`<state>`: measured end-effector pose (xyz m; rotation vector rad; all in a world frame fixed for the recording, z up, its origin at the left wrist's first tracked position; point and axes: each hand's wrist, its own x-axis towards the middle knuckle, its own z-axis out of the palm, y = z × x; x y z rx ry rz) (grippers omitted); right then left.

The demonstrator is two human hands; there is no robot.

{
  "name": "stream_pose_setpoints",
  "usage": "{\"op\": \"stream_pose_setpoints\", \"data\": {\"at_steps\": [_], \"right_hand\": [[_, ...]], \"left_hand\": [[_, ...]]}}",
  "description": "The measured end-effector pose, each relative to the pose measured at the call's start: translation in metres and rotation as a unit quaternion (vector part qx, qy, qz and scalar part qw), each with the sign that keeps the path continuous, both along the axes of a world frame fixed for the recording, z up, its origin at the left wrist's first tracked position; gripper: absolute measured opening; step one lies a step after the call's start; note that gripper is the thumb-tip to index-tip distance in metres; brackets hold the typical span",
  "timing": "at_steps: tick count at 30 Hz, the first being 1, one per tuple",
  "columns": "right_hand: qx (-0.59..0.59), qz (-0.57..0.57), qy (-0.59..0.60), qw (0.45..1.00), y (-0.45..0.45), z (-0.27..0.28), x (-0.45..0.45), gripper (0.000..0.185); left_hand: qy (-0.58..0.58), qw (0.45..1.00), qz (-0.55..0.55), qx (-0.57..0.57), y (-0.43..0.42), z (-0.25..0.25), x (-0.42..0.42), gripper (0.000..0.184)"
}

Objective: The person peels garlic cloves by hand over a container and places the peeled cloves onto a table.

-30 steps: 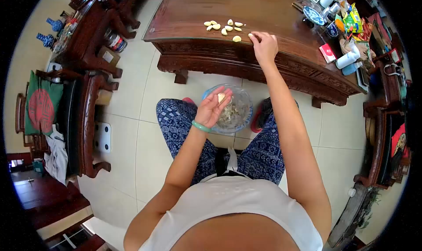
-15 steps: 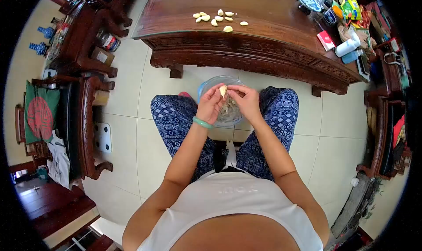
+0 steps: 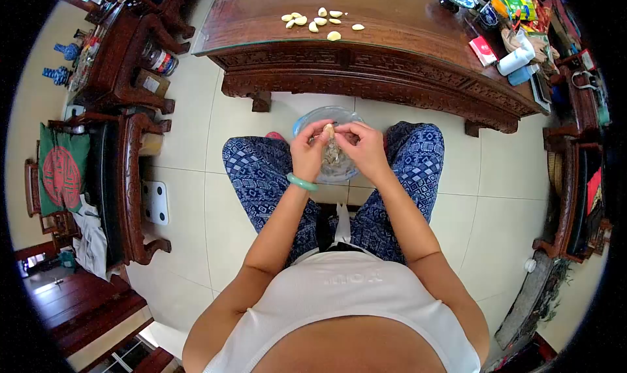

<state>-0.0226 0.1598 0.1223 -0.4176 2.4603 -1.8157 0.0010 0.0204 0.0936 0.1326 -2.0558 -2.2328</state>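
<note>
Between the fingertips of both hands is a garlic clove (image 3: 328, 130), partly covered by the fingers. My left hand (image 3: 309, 150), with a green bangle on its wrist, pinches it from the left. From the right, my right hand (image 3: 364, 150) closes thumb and fingers on the same clove. Below them a clear bin lined with a plastic bag (image 3: 339, 174) stands on the floor between my knees. Pale garlic skins (image 3: 334, 156) lie inside it. Several peeled cloves (image 3: 313, 27) are scattered near the front edge of the wooden table.
The carved wooden table (image 3: 287, 63) spans the space ahead. At its right end are a red-and-white box (image 3: 483, 50), a white bottle (image 3: 516, 61) and snack packets (image 3: 520, 2). Wooden chairs flank me, and a white scale (image 3: 155, 203) is on the tiled floor at left.
My fingers have closed in further around the garlic clove, hiding more of it. The hands remain over the bin, and the view has shifted slightly.
</note>
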Motion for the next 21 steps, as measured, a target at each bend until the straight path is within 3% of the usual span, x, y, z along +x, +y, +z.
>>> {"op": "stream_pose_setpoints", "data": {"at_steps": [2,6,8,12,14,15,17,21], "right_hand": [[-0.051,-0.002,-0.022,0.998,-0.003,-0.006,0.001,0.015],[-0.049,-0.014,-0.058,0.997,-0.002,-0.012,0.005,0.016],[-0.053,0.041,-0.11,0.992,0.0,-0.018,0.004,0.019],[-0.034,0.108,-0.103,0.988,0.005,-0.036,0.0,0.023],[-0.189,0.131,-0.256,0.939,0.004,-0.033,0.001,0.023],[-0.189,0.132,-0.256,0.939,0.006,-0.032,0.0,0.023],[-0.209,0.154,-0.31,0.915,0.011,-0.032,-0.001,0.02],[-0.2,0.16,-0.293,0.921,0.012,-0.03,0.0,0.021]], "left_hand": [[-0.056,0.989,0.042,0.131,0.0,-0.001,-0.001,0.021],[-0.029,0.992,0.029,0.118,0.003,0.003,0.001,0.018],[0.018,0.999,0.03,0.031,0.005,0.004,0.002,0.017],[0.056,0.997,-0.015,-0.04,-0.001,-0.01,0.0,0.02],[0.016,0.999,-0.029,0.012,-0.001,-0.009,0.0,0.019],[0.016,0.999,-0.028,0.012,-0.001,-0.008,0.0,0.019],[0.056,0.993,-0.012,-0.102,-0.001,-0.003,0.002,0.021],[0.148,0.968,0.01,-0.203,0.001,0.011,0.005,0.021]]}}
